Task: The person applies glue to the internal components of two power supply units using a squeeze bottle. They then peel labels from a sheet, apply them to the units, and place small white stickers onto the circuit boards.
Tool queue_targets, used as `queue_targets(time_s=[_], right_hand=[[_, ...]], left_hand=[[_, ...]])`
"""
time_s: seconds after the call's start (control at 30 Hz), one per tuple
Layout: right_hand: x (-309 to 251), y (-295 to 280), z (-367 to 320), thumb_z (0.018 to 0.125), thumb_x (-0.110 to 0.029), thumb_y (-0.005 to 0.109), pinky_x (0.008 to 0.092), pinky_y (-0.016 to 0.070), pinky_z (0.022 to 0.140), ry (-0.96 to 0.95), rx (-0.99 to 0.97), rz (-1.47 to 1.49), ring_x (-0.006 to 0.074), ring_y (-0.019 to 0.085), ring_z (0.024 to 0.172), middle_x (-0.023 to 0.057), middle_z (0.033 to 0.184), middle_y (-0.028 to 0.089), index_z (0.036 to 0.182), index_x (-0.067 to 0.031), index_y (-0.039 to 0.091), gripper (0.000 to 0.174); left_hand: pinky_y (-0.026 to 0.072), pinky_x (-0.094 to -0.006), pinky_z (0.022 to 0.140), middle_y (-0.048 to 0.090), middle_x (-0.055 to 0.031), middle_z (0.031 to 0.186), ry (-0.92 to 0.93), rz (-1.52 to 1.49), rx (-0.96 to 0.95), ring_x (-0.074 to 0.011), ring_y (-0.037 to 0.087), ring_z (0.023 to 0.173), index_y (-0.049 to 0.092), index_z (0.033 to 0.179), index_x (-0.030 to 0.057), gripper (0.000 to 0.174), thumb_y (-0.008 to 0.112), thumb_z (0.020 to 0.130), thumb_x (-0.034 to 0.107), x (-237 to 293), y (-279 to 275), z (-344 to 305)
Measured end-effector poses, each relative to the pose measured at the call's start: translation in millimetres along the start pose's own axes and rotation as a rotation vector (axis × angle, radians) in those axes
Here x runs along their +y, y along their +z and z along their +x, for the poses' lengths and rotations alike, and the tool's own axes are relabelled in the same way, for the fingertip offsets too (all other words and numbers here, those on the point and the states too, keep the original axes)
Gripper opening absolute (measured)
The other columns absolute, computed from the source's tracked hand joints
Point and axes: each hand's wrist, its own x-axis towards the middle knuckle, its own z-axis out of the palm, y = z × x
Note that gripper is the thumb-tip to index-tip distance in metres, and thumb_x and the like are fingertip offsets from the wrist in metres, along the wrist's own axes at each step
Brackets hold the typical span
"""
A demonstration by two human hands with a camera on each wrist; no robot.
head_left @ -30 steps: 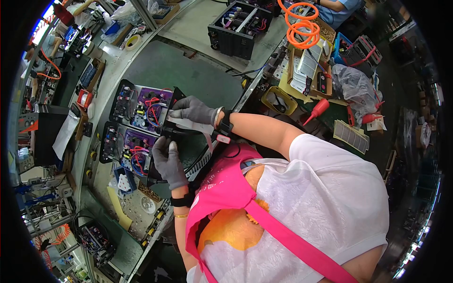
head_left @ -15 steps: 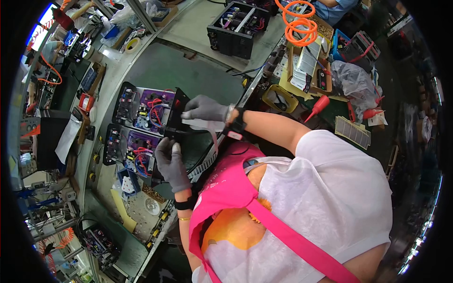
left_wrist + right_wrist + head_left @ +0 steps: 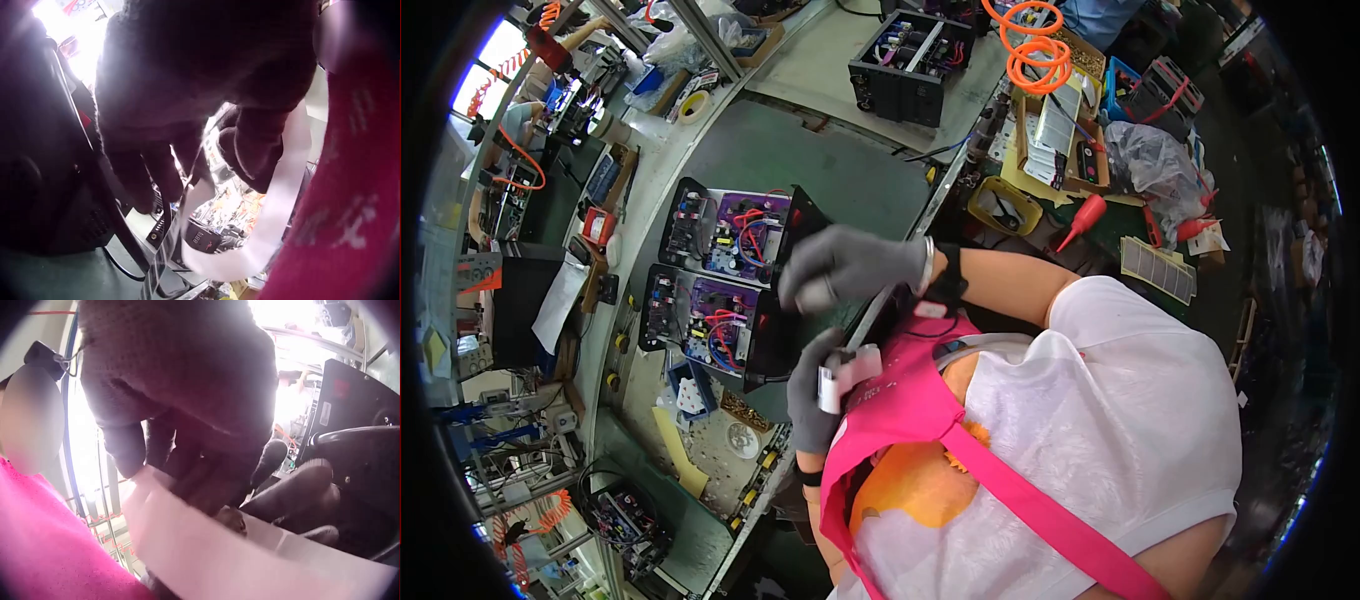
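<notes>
Two open black electronics housings [image 3: 725,310] with purple circuit boards and red and blue wires lie side by side. Nearest me, my gloved left hand [image 3: 813,400] grips a white paper strip [image 3: 858,368] by the apron. In the left wrist view, the paper strip [image 3: 289,181] bends in a loop below the thumb [image 3: 250,150]. My gloved right hand [image 3: 847,267] is above and beyond the left, near the housings, blurred with curled fingers. The right wrist view shows the strip [image 3: 181,544] crossing its fingertips; I cannot tell whether they pinch it.
A green mat [image 3: 820,160] covers the bench under the housings. Another black unit [image 3: 910,70] stands farther back. A yellow tub [image 3: 1005,208], a red bottle [image 3: 1084,220] and boxes of papers lie at right. A blue bin [image 3: 690,390] and small parts lie at left.
My right hand has drawn back from the housings toward me. My left hand has moved from the near housing to the apron, and the paper strip is now at the left hand.
</notes>
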Motion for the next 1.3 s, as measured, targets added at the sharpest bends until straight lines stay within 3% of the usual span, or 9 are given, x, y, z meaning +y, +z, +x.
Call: queue_targets(time_s=[0.03, 0.1, 0.37, 0.47, 0.53, 0.57, 0.7, 0.9, 1.3], right_hand=[[15.4, -13.6, 9.7, 0.081, -0.023, 0.071, 0.0327, 0.0481, 0.082, -0.126, 0.172, -0.256, 0.0194, 0.061, 0.092, 0.0094, 0.103, 0.064, 0.108, -0.0070, 0.066, 0.032], [33.7, -35.7, 27.1, 0.073, -0.029, 0.075, 0.0392, 0.0442, 0.090, -0.261, 0.340, -1.084, 0.0268, 0.059, 0.096, 0.0108, 0.107, 0.061, 0.116, -0.0141, 0.062, 0.047], [64.0, -59.0, 72.7, 0.062, -0.031, 0.075, 0.0428, 0.0437, 0.072, -0.338, 0.072, -1.342, 0.0295, 0.057, 0.084, 0.0108, 0.086, 0.055, 0.084, -0.0109, 0.059, 0.034], [49.0, -58.1, 69.8, 0.070, -0.020, 0.072, 0.0420, 0.0423, 0.076, -0.303, 0.040, -1.208, 0.0294, 0.055, 0.089, 0.0084, 0.088, 0.056, 0.095, -0.0155, 0.063, 0.027], [32.1, -51.7, 72.5, 0.064, -0.018, 0.073, 0.0423, 0.0416, 0.082, -0.117, -0.029, -1.327, 0.0289, 0.056, 0.093, 0.0072, 0.093, 0.059, 0.093, -0.0156, 0.063, 0.031], [1.5, -39.9, 69.9, 0.062, -0.017, 0.073, 0.0414, 0.0412, 0.085, -0.212, -0.046, -1.389, 0.0288, 0.056, 0.096, 0.0071, 0.098, 0.060, 0.091, -0.0154, 0.064, 0.031], [-98.6, 16.2, 90.7, 0.067, -0.018, 0.075, 0.0374, 0.0413, 0.095, -0.266, 0.071, -0.762, 0.0277, 0.056, 0.105, 0.0096, 0.108, 0.061, 0.105, -0.0121, 0.066, 0.039], [-282.3, 91.8, 99.9, 0.093, -0.040, 0.048, 0.0394, 0.0446, 0.092, -1.066, -0.295, -0.161, 0.0264, 0.055, 0.106, 0.0165, 0.112, 0.057, 0.122, 0.0013, 0.052, 0.051], [-329.1, 87.6, 138.0, 0.092, -0.033, 0.050, 0.0366, 0.0446, 0.091, -1.010, -0.078, -0.229, 0.0227, 0.056, 0.105, 0.0134, 0.110, 0.059, 0.120, 0.0011, 0.054, 0.044]], left_hand=[[0.0490, -0.0272, 0.075, 0.064, -0.0102, 0.092, 0.102, -0.045, 0.006, -0.0153, 0.062, 0.083, 0.057, 0.118, -0.0021, 0.031, 0.059, 0.088, 0.008, 13.2, 1.0, -12.4], [0.0479, -0.0257, 0.077, 0.062, -0.0088, 0.090, -0.208, -0.359, 0.036, -0.0132, 0.060, 0.082, 0.057, 0.118, -0.0023, 0.030, 0.055, 0.089, 0.004, 28.5, -6.9, -30.7], [0.0485, -0.0262, 0.079, 0.065, -0.0042, 0.097, -0.031, 0.211, -0.115, -0.0114, 0.060, 0.087, 0.054, 0.124, 0.0005, 0.048, 0.069, 0.079, 0.009, 44.5, -84.6, -82.5], [0.0466, -0.0279, 0.088, 0.064, -0.0086, 0.110, 0.027, 0.152, -0.030, -0.0160, 0.061, 0.100, 0.054, 0.126, 0.0023, 0.048, 0.068, 0.081, 0.011, 51.8, -94.6, -100.1], [0.0448, -0.0289, 0.093, 0.063, -0.0112, 0.118, 0.002, 0.225, 0.015, -0.0190, 0.060, 0.108, 0.054, 0.125, 0.0030, 0.045, 0.067, 0.083, 0.014, 55.6, -103.8, -114.2], [0.0458, -0.0282, 0.090, 0.064, -0.0107, 0.113, 0.102, 0.209, 0.060, -0.0179, 0.061, 0.103, 0.054, 0.125, 0.0029, 0.043, 0.065, 0.085, 0.015, 51.1, -106.8, -120.0], [0.0466, -0.0265, 0.085, 0.064, -0.0084, 0.107, 0.070, 0.147, 0.189, -0.0137, 0.060, 0.096, 0.055, 0.124, 0.0006, 0.037, 0.059, 0.090, 0.012, 46.7, -120.5, -148.2], [0.0479, -0.0264, 0.079, 0.063, -0.0037, 0.094, -0.008, -0.066, 0.278, -0.0107, 0.060, 0.088, 0.054, 0.124, -0.0006, 0.033, 0.055, 0.091, 0.006, 31.7, -125.3, -170.0], [0.0480, -0.0247, 0.076, 0.064, -0.0049, 0.091, 0.034, -0.113, 0.350, -0.0100, 0.060, 0.086, 0.054, 0.125, 0.0011, 0.033, 0.055, 0.093, 0.009, 11.1, -125.3, -191.8]])
